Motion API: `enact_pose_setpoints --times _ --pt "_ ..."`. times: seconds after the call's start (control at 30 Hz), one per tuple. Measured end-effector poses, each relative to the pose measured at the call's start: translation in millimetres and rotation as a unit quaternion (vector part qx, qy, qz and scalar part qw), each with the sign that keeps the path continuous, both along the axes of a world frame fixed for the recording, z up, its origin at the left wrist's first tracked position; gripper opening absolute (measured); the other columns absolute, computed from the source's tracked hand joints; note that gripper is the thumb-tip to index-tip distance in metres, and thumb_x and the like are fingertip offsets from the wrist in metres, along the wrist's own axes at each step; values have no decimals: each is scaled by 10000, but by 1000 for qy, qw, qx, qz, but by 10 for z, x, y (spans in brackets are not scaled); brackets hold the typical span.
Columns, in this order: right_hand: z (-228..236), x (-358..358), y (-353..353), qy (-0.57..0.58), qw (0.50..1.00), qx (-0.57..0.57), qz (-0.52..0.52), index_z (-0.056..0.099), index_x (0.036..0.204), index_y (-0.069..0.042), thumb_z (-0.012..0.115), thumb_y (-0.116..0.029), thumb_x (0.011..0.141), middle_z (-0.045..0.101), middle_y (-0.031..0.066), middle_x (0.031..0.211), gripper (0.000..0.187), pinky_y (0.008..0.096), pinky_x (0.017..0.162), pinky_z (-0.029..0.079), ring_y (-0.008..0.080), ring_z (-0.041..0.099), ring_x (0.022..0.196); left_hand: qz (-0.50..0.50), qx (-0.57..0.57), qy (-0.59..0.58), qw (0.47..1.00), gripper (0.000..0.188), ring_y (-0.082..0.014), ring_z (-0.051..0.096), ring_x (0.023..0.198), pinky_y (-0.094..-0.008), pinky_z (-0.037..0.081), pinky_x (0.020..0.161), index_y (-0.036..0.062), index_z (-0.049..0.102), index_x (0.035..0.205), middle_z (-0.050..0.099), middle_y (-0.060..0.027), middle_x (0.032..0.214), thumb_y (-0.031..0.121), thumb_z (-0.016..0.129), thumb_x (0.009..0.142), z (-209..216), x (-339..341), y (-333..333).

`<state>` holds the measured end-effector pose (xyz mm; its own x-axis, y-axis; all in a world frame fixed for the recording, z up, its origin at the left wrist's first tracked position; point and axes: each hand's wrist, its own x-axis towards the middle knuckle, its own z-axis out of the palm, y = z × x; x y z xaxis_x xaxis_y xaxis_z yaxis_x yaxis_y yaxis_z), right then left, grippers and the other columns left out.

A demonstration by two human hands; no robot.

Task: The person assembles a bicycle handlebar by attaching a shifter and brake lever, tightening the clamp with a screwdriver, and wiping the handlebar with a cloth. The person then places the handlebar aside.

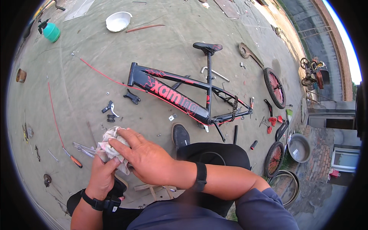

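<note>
Both my hands are closed on a crumpled whitish rag (112,142), low and left of the middle. My left hand (102,171) grips it from below with the thumb on top. My right hand (147,156) presses its fingers over the rag from the right. Whether something is wrapped inside is hidden. Pale metallic prongs (85,148) show just left of the rag; I cannot tell whether they are held or lie on the ground. Beyond my hands lies a black bicycle frame (172,94) with red markings, its saddle (207,47) attached. A brake lever (111,109) rests near the rag.
Two small wheels (274,88) lie at the right, near a grey metal basin (299,148). An orange-handled screwdriver (76,161) is at the left. Farther off are a white bowl (119,21) and a green spray bottle (51,32). My shoe (180,135) stands before the frame.
</note>
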<state>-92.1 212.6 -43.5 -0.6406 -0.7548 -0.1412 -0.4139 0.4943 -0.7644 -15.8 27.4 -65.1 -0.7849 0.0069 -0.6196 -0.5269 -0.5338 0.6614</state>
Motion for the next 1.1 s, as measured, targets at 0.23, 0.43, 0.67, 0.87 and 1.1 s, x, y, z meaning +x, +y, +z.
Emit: enact_pose_setpoints --times 0.23,0.43,0.67,0.87,1.1 --pt "-36 15 1 4 1000 -3 -5 373 1565 -109 757 -38 805 391 249 1546 854 490 1024 535 487 456 1400 -13 9 2 1000 614 -161 620 1208 -326 509 1018 22 454 1486 614 -47 1331 75 705 928 31 -4 5" --pt "-31 3 4 3 1000 -2 -2 386 1555 -106 748 -27 798 409 240 1528 843 488 1005 544 466 485 1371 -13 11 10 1000 610 -161 611 1224 -325 504 1024 24 449 1492 607 -50 1342 75 685 932 33 -1 15" --pt "-37 -4 2 1 1000 10 7 389 1550 -105 732 -14 798 407 232 1530 832 482 994 550 452 506 1347 -23 8 9 1000 619 -168 615 1224 -334 512 1017 27 441 1495 607 -55 1342 96 681 929 40 5 6" --pt "-10 -23 4 -21 999 26 15 392 1547 -104 723 -16 802 423 225 1521 820 476 984 555 445 532 1317 -36 27 5 999 644 -202 576 1287 -378 450 1097 47 404 1519 579 -57 1393 107 689 945 27 33 -29" --pt "10 -25 3 -28 999 38 19 395 1545 -106 717 -19 808 436 223 1514 809 476 972 560 439 547 1301 -16 23 9 1000 608 -187 613 1240 -364 506 1056 19 432 1493 607 -70 1344 58 652 928 34 35 3"
